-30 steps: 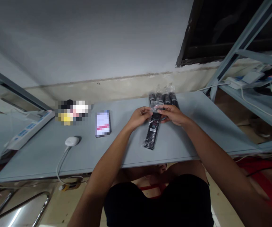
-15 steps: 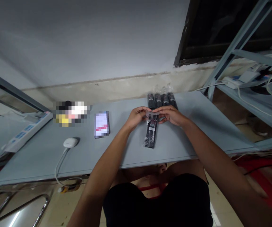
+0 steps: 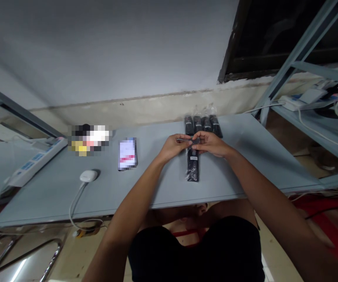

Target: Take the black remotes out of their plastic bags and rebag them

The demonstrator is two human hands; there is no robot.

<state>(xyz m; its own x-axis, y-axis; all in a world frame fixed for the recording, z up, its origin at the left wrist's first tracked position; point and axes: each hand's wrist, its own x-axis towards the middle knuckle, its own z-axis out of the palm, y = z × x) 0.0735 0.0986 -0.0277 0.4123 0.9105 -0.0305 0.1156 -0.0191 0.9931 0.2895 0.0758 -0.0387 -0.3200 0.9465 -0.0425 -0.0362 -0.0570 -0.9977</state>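
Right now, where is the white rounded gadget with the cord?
In the head view, the white rounded gadget sits on the left part of the grey table, between the white power strip and the pixelated rectangle.

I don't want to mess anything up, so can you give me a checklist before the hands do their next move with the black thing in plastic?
1. Left hand at the far end of the black packet: ok.
2. Right hand at that same end: ok.
3. White label on the packet facing up: ok.
4. Plastic closed at the far end: cannot tell, fingers cover it.
5. Four other black packets side by side near the wall: ok.
6. White cable away from both hands: ok, it's off to the left.
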